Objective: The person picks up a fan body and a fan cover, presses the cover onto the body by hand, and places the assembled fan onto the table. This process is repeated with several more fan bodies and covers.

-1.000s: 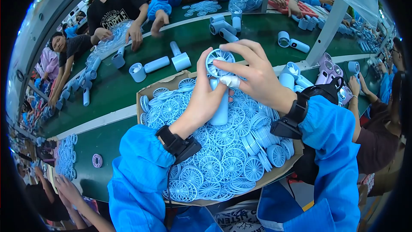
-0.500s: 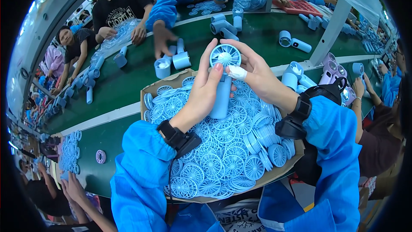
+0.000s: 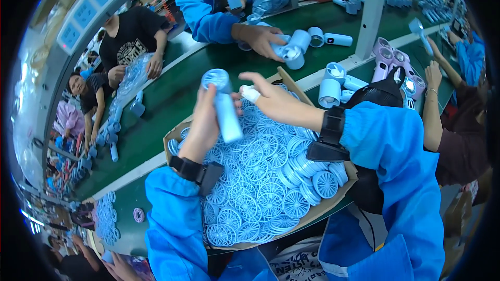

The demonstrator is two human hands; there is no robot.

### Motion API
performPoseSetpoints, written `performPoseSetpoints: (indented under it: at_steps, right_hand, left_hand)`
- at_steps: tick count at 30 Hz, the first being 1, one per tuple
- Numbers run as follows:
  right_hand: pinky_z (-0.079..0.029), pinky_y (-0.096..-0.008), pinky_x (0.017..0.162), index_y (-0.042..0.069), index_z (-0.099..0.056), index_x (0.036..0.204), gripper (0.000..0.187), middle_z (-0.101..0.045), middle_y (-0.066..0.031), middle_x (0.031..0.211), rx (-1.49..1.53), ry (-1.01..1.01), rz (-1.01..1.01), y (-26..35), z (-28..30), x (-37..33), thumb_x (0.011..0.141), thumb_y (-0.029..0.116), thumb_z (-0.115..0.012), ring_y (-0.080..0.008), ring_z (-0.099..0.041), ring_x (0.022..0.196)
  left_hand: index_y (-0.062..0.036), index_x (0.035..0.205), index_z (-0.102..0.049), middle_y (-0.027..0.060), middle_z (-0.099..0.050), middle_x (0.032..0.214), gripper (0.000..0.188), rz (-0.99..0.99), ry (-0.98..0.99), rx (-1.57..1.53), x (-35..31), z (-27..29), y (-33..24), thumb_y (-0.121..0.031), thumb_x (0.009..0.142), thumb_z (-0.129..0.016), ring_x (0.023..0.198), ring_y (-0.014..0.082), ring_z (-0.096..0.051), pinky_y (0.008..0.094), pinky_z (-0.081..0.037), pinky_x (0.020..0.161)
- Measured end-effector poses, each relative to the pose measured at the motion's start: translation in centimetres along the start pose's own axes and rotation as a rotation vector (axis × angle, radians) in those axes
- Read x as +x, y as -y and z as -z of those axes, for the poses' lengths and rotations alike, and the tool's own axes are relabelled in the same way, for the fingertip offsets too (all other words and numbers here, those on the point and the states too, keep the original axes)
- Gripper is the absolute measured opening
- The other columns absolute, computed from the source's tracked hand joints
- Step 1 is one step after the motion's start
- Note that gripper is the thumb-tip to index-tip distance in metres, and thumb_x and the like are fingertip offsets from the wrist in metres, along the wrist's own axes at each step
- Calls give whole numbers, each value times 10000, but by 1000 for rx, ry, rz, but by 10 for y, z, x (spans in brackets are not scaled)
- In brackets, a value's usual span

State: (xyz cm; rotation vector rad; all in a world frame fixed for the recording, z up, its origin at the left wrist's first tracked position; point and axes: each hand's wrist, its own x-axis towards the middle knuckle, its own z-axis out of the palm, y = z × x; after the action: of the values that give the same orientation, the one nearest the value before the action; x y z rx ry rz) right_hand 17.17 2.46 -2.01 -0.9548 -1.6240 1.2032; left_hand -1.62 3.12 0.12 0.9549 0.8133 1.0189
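Note:
A light-blue handheld fan (image 3: 227,118), its round head tilted up and leftward, is gripped by the handle in my left hand (image 3: 205,119). To the right of it, my right hand (image 3: 278,103) is off the fan with its fingers apart; white wrapping (image 3: 250,93) covers one of its digits. Both hands hover over an open cardboard box (image 3: 346,191) heaped with round light-blue fan grilles (image 3: 271,177), some loose and some stacked on edge. The fan and my left hand are slightly smeared by motion.
Beyond the box runs a green conveyor belt (image 3: 172,106), where a co-worker's hand (image 3: 263,39) touches blue fan bodies (image 3: 294,52). Blue fans (image 3: 331,86) and purple fans (image 3: 385,57) stand at the right, beside a black mesh bag (image 3: 377,96). A metal post (image 3: 371,21) rises behind them.
My right hand has let go of the fan, which my left hand has carried left and lower. Across the belt, the co-worker's hand has moved right to the fan bodies. The view has shifted.

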Motion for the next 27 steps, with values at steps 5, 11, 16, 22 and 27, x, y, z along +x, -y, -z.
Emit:
performPoseSetpoints:
  at_steps: [5, 11, 16, 22, 27]
  right_hand:
    - [-457, -401, 868, 58, -640, 1027, 195, -621, -130, 1072, -624, 379, 171, -8, 2, -4, 891, 169, -555, -309, -588, 945]
    - [-449, -410, 843, 62, -670, 933, 162, -587, -127, 954, -760, 313, 398, -20, -3, -13, 813, 148, -603, -313, -536, 947]
    - [-455, -411, 804, 54, -673, 846, 140, -568, -128, 917, -811, 230, 508, -25, -11, -17, 741, 134, -625, -299, -527, 945]
    - [-431, -390, 783, 51, -675, 933, 222, -536, -113, 936, -851, 256, 489, -28, -17, -14, 728, 122, -629, -276, -508, 959]
    - [-415, -360, 791, 47, -679, 947, 261, -542, -105, 940, -811, 181, 468, -29, -12, -19, 699, 117, -634, -261, -506, 971]
  left_hand:
    - [-119, 1496, -168, 161, -588, 1110, 632, 88, -283, 482, 48, 25, -35, -294, 971, -474, 949, 276, -610, 435, -497, 872]
    - [-40, 1398, -408, 193, -572, 1201, 546, 235, 110, 1391, 124, 28, -64, -254, 916, -549, 1109, 248, -561, 373, -457, 928]
    - [-18, 1325, -491, 202, -564, 1243, 542, -67, 320, 1788, 218, 26, -38, -238, 845, -613, 1154, 289, -549, 368, -464, 923]
    - [-36, 1336, -471, 204, -542, 1281, 659, -281, 286, 2032, 262, -18, -20, -249, 751, -686, 1157, 365, -531, 416, -434, 966]
    - [-63, 1334, -473, 187, -549, 1272, 687, -246, 351, 2217, 326, -6, -13, -273, 720, -698, 1146, 363, -535, 418, -430, 969]
